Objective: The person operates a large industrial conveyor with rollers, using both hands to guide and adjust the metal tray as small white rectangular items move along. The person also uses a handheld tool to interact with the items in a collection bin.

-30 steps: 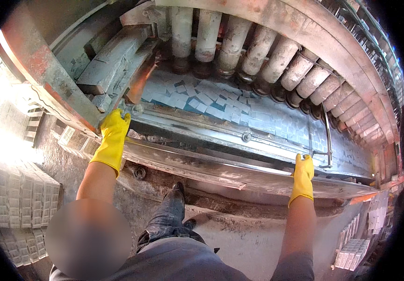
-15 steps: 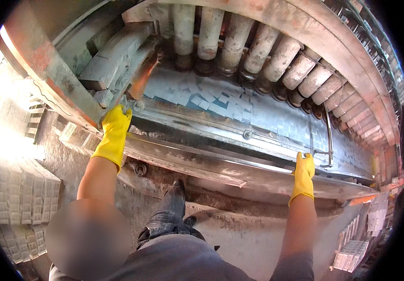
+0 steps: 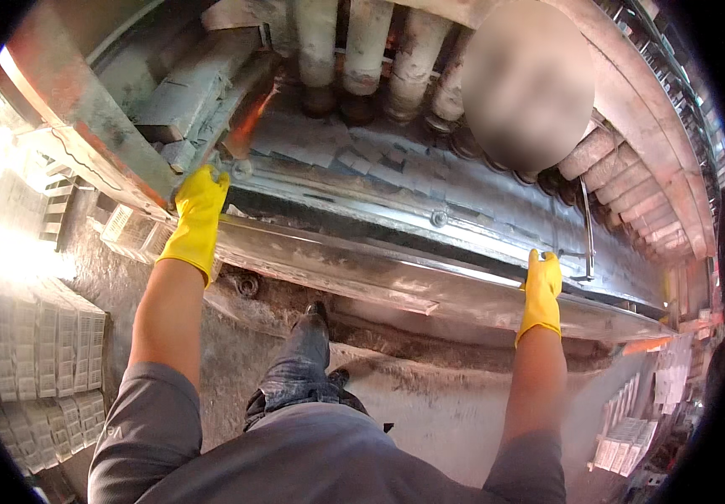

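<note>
A long, dull grey metal panel [image 3: 413, 281] runs from the left to the right of the scene, its right end lying nearer than its left. Its broad face is streaked and stained, and its far edge shines toward the right. Just beyond it, across a narrow dark gap, lies a long, pale grey metal rail [image 3: 379, 209], roughly parallel, bearing a small, round metal fitting [image 3: 439, 218].

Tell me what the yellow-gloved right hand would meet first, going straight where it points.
The yellow-gloved right hand would likely meet the long, silvery metal rail first, though depth is unclear.
</note>
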A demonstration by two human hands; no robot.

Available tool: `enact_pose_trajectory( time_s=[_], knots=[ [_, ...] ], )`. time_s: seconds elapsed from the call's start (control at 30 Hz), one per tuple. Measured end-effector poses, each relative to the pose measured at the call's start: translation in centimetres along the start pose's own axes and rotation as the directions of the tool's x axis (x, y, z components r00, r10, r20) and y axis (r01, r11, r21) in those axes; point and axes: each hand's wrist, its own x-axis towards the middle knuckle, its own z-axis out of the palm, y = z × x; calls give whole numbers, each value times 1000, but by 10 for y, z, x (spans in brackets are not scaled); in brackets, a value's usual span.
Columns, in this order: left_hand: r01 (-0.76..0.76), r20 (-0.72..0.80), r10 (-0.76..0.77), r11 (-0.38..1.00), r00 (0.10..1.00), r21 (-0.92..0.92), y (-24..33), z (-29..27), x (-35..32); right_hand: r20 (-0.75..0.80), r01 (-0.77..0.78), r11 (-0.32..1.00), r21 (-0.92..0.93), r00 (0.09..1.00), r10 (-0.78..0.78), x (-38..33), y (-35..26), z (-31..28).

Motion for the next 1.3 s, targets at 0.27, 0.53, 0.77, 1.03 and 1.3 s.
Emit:
enact_pose_trajectory(
  time_s=[0.27,0.53,0.77,1.03,1.3],
  knots=[
    [12,48,-11,1000,999,-12,1,-8,13,-59,70,994,-87,995,-76,21,6,4],
    [7,13,-8,1000,1000,20,6,-16,24,-36,22,998,-54,999,-24,17,-14,-7],
    [43,93,-42,999,995,-4,8,-25,35,-41,54,997,-48,998,-56,14,-28,-13],
    [42,114,-44,999,992,26,8,-42,33,-1,36,997,-64,999,-36,3,-51,-12],
    [-6,33,4,999,999,47,3,-46,30,-111,196,960,-199,969,-221,21,-40,1]
  ],
)
